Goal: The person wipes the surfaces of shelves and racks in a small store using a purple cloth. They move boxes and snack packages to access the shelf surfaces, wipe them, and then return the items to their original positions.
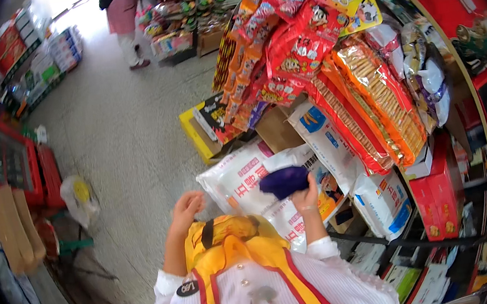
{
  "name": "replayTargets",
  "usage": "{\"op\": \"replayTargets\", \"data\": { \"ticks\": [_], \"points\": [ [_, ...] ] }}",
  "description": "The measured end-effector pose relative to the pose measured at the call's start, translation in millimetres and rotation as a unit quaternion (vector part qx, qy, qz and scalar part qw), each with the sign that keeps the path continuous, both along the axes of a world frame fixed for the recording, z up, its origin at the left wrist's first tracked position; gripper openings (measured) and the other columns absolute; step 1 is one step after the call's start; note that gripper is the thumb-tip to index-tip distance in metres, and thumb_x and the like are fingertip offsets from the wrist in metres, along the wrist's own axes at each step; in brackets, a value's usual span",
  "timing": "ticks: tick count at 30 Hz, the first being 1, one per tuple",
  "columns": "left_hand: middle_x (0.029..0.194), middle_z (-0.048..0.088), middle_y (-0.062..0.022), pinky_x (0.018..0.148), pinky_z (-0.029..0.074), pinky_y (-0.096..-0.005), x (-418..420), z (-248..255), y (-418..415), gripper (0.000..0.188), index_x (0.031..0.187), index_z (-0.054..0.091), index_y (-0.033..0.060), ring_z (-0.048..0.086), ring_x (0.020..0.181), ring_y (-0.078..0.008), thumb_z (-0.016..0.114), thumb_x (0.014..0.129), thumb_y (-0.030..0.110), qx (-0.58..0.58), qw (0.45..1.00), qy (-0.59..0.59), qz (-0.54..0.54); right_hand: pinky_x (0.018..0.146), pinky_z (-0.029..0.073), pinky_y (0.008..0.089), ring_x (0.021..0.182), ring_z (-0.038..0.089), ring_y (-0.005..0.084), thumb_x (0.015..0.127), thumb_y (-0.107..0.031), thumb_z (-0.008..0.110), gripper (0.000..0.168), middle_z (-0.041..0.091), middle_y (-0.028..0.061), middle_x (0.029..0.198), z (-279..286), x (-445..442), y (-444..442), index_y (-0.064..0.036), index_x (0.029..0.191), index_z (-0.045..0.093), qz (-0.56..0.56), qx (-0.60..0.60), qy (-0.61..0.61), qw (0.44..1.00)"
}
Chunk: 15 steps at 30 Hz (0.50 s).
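My right hand (pixel 307 195) grips one end of a dark purple cloth item (pixel 284 182), seemingly folded, over some large white printed sacks (pixel 245 170). To the left, my left hand (pixel 190 206) is raised with curled fingers and nothing visible in it. Between the two hands and below them is the yellow apron (pixel 230 231) with red trim that I wear over a white shirt.
Snack packets (pixel 304 49) hang in bunches at the upper right, above packs of wafer-like sticks (pixel 378 94). A yellow box (pixel 195 133) sits beside the sacks. Left are a cardboard box (pixel 16 230) and a white plastic bag (pixel 78 197). Another person (pixel 124 25) stands further off.
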<state>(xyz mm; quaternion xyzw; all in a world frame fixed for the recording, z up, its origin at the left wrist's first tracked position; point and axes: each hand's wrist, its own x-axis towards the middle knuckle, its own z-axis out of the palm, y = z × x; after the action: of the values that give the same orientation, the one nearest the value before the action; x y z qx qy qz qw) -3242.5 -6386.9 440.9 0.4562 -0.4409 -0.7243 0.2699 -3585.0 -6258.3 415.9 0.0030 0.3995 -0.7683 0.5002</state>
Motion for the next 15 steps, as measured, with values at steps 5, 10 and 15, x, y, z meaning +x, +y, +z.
{"op": "replayTargets", "data": {
  "ticks": [5,10,15],
  "points": [
    [0.085,0.061,0.0005,0.071,0.047,-0.0253,117,-13,-58,0.017,0.102,0.061,0.0083,0.057,0.074,-0.0091,0.054,0.092,0.020,-0.004,0.998,-0.035,0.059,0.090,0.044,0.0328,0.104,0.053,0.0185,0.078,-0.002,0.069,0.057,0.055,0.0112,0.111,230,33,-139,-0.002,0.127,0.040,-0.263,-0.027,0.533,0.804],
    [0.084,0.061,0.0010,0.067,0.045,-0.0234,203,-1,-131,0.014,0.099,0.061,0.0103,0.056,0.073,-0.0076,0.054,0.092,0.020,-0.019,0.992,-0.092,0.082,0.093,0.042,0.0379,0.105,0.054,0.0305,0.072,0.002,0.066,0.052,0.053,0.0138,0.114,368,0,-240,-0.005,0.120,0.048,-0.374,0.037,0.848,0.373],
    [0.085,0.061,0.0011,0.068,0.046,-0.0240,222,8,-195,0.013,0.098,0.061,0.0110,0.056,0.073,-0.0074,0.053,0.093,0.020,-0.033,0.992,-0.067,0.100,0.094,0.036,0.0465,0.107,0.046,0.0381,0.064,0.001,0.059,0.055,0.051,0.0163,0.115,290,-9,-276,-0.009,0.118,0.054,-0.388,0.149,0.873,0.256]
  ]
}}
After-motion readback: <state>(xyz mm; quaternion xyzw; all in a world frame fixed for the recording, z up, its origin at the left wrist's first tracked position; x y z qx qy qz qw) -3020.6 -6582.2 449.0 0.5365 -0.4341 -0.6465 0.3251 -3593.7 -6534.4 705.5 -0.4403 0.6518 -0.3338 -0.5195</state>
